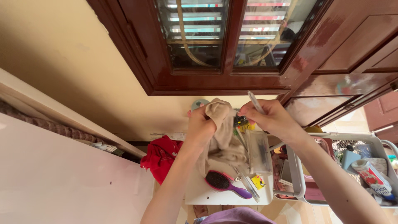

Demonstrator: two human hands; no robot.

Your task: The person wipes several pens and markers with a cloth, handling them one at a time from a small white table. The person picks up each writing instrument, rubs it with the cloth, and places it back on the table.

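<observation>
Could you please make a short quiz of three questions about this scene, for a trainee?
1. True or false: the left hand grips a beige cloth.
2. What does the right hand hold? A) a pen-like stick B) a cup C) a red cloth
3. Fill in: the hairbrush on the white table has a ____ handle.

Key:
1. True.
2. A: the thin pale stick points up from the fingers.
3. Purple.
</observation>
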